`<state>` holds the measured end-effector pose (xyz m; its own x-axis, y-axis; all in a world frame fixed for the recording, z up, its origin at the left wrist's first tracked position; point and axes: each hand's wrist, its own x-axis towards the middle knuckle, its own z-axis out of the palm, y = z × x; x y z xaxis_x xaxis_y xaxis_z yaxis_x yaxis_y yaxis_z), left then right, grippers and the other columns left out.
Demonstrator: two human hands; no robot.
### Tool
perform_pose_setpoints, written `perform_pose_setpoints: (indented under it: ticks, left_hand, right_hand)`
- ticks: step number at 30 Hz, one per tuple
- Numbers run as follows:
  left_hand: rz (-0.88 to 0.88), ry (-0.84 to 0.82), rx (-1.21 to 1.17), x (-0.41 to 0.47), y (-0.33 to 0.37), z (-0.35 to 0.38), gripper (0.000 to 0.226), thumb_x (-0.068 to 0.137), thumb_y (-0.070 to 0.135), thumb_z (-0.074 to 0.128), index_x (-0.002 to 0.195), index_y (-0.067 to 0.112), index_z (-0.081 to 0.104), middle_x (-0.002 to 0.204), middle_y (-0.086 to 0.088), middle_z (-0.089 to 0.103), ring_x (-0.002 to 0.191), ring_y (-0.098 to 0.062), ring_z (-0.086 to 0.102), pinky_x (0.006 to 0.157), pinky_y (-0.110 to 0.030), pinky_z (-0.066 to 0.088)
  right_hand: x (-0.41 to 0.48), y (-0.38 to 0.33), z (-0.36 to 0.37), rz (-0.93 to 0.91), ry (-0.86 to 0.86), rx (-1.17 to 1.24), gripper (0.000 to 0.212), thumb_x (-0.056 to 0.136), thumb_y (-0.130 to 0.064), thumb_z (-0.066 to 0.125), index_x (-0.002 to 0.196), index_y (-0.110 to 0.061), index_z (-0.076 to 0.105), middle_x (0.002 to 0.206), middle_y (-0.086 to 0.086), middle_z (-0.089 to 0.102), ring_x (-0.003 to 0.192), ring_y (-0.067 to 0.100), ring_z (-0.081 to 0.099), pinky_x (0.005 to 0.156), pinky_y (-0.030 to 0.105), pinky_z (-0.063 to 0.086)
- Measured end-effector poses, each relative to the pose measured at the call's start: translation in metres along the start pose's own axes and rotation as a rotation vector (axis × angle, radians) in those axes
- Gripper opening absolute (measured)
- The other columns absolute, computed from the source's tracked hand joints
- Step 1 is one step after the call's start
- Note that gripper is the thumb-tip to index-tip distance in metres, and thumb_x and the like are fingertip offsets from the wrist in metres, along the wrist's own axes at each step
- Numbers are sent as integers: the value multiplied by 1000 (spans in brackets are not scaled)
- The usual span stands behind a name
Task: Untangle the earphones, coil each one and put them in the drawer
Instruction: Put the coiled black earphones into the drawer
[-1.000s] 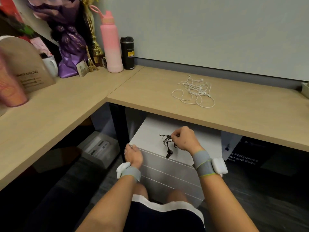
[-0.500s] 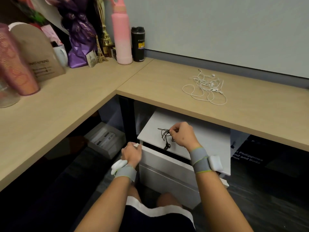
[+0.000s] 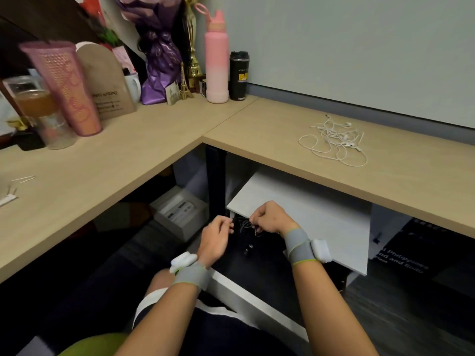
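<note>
The black earphones (image 3: 244, 224), a small coil, hang over the open drawer (image 3: 257, 301) of the white cabinet (image 3: 321, 217) under the desk. My right hand (image 3: 271, 218) pinches the coil from the right. My left hand (image 3: 216, 237) is just left of the coil with its fingers curled. Whether it holds the cable is not clear. Earbuds dangle into the drawer's dark inside. The white earphones (image 3: 334, 141) lie tangled on the desk (image 3: 257, 129), further back and to the right.
At the desk's corner stand a pink bottle (image 3: 217, 70), a black tumbler (image 3: 237, 75), a purple bouquet (image 3: 158, 70) and a pink cup (image 3: 64, 86). A grey box (image 3: 180, 214) sits on the floor left of the cabinet. The desk edge overhangs the cabinet.
The drawer has slid out toward me. My left hand left the drawer's front and rose next to the black coil. My right hand brought the coil from the cabinet top to over the open drawer.
</note>
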<state>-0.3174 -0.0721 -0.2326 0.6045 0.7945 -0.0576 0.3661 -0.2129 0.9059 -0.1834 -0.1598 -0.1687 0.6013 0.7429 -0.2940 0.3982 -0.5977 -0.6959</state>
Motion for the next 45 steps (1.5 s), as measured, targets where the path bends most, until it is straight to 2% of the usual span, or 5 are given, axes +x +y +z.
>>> perform_pose_setpoints:
  ticks: [6, 12, 32, 40, 45]
  left_hand:
    - [-356, -652, -187, -1, 18, 19, 29, 96, 5, 26, 91, 5, 55, 59, -5, 68, 56, -12, 64, 64, -20, 51]
    - [-328, -707, 288, 15, 12, 20, 30, 95, -6, 34, 76, 10, 50, 67, -6, 52, 47, -8, 56, 59, -25, 47]
    - [-293, -576, 992, 41, -15, 32, 53, 90, 10, 58, 141, 15, 46, 141, -9, 50, 126, -22, 53, 100, -25, 44]
    - [-179, -686, 1072, 42, -15, 39, 42, 95, 12, 44, 137, 14, 50, 140, -12, 50, 126, -29, 51, 102, -33, 42]
    - [-236, -716, 1128, 42, -13, 32, 35, 94, 14, 44, 126, 7, 55, 130, -13, 57, 119, -30, 56, 97, -38, 44]
  right_hand:
    - [7, 31, 11, 25, -27, 52, 29, 83, 2, 58, 60, -16, 63, 64, 1, 62, 41, 1, 55, 45, 12, 45]
    - [19, 50, 31, 77, -56, -5, 27, 79, -9, 72, 63, -20, 53, 89, 12, 70, 83, 22, 66, 91, 34, 53]
    - [69, 73, 91, 222, -103, -4, 31, 85, -12, 60, 114, -8, 67, 125, 8, 63, 121, 22, 55, 105, 23, 39]
    - [82, 79, 103, 292, 100, 187, 26, 75, -20, 77, 78, -14, 52, 107, 15, 68, 100, 27, 64, 89, 27, 48]
    - [86, 80, 108, 331, 33, 271, 27, 74, -14, 79, 84, -8, 54, 75, 13, 62, 35, 2, 55, 52, 14, 49]
